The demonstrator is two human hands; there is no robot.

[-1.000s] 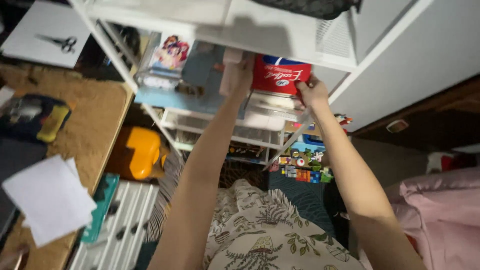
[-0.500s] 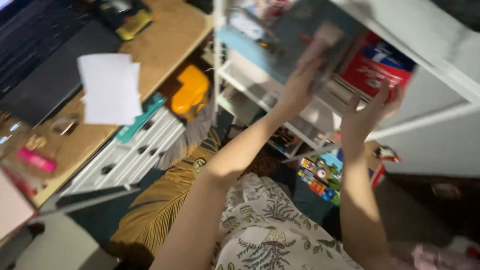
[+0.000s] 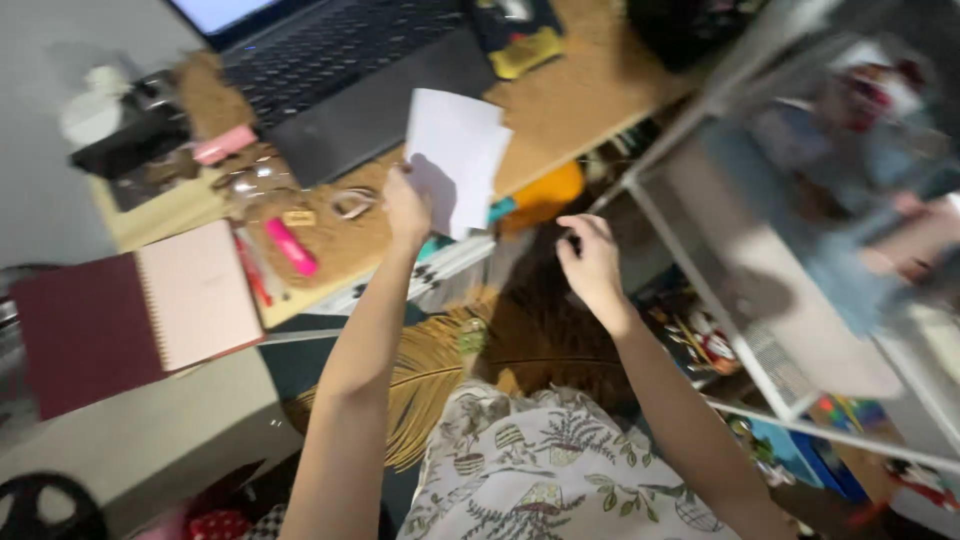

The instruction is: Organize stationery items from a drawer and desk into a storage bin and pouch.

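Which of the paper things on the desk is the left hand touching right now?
The white sheets, at their lower edge under the left hand; the pink-and-maroon notebook lies apart, untouched.

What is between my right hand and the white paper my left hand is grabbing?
Nothing visible. The right hand hangs with bare fingers beside the white paper, and only open space lies between them. The left hand grips the paper's lower edge.

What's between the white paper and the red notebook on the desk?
In the head view, a pink marker and a small clear ring-shaped thing lie on the cork mat between the white paper and red notebook.
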